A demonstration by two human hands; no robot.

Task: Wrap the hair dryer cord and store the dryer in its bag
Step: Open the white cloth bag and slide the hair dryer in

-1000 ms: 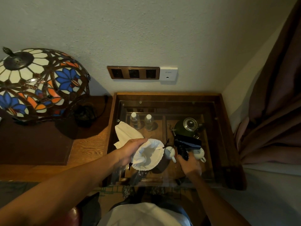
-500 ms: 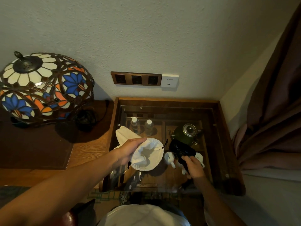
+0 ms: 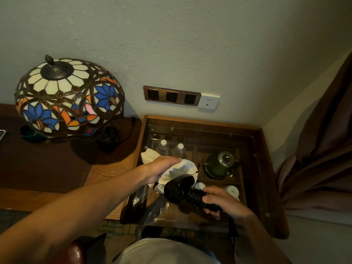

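A person looks down at a glass-topped wooden display table [image 3: 266, 168] set against a pale wall. The left hand [image 3: 160, 169] grips the gathered rim of a white cloth bag [image 3: 182, 168], holding its round mouth open above the glass. The right hand [image 3: 222, 202] is closed around the handle of a black hair dryer [image 3: 179, 188], with the coiled black cord [image 3: 196, 196] wound around that handle. The dryer's barrel points toward the bag and its front end sits right at the bag's mouth, partly overlapping the rim. Under the glass are two water bottles [image 3: 171, 149], a dark green kettle [image 3: 219, 164] and white cups [image 3: 232, 190]. To the left, a stained-glass lamp [image 3: 68, 96] stands on a wooden desk [image 3: 106, 168]. A brown socket strip [image 3: 171, 96] is on the wall, and a dark curtain [image 3: 323, 149] hangs at the right.
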